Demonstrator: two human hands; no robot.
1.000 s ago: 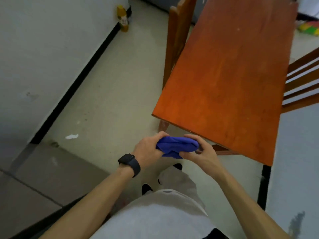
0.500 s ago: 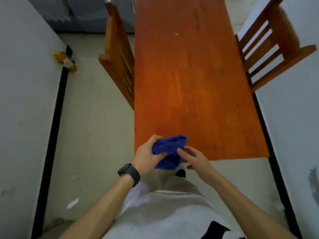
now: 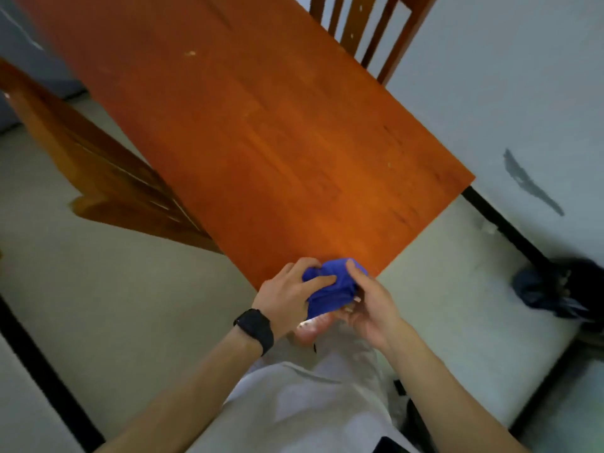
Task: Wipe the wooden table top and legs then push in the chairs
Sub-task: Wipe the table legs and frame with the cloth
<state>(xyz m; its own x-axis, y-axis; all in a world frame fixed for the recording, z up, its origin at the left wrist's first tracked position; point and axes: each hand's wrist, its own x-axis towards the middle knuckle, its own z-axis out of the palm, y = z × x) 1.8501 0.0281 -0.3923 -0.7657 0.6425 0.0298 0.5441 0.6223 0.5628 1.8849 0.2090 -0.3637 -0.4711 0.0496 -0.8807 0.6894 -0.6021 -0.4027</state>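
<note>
Counting one wooden table top [image 3: 261, 142], two wooden chairs, namely a left chair [image 3: 98, 171] and a right chair [image 3: 355, 22], one blue cloth [image 3: 330, 289], two hands, namely the left hand [image 3: 284, 297] and the right hand [image 3: 372, 310], and one black wrist watch [image 3: 255, 325]. Looking down along the table top from its near end, with the long axis running from the lower middle of the view up toward the upper left, and the short near edge slanting from the right wall side down toward the hands. Flanking the table with one chair on each long side: the left chair standing its slatted back just beside the left edge, the right chair showing only the slats of its back between the far right edge and the grey wall [image 3: 523, 93]. Gripping the blue cloth in both hands at the near corner of the table top, the corner itself hiding behind the hands; touching the wood or hanging just above it, impossible to tell. Curling the left hand round the left side of the wad, thumb lying across the fabric; cupping the right hand under and round the right side, one digit pressing on top. Bunching the cloth into a thick wad with no flat face, its longer dimension running from the table edge back toward the person's body, its rounded end pointing up the table. Wearing the watch on the left wrist. Also showing a pale floor [image 3: 98, 289], a black skirting strip [image 3: 503, 225] along the foot of the wall, and one dark bundle [image 3: 552, 286], blurred, lying on the floor by that wall, well apart from the hands.
</note>
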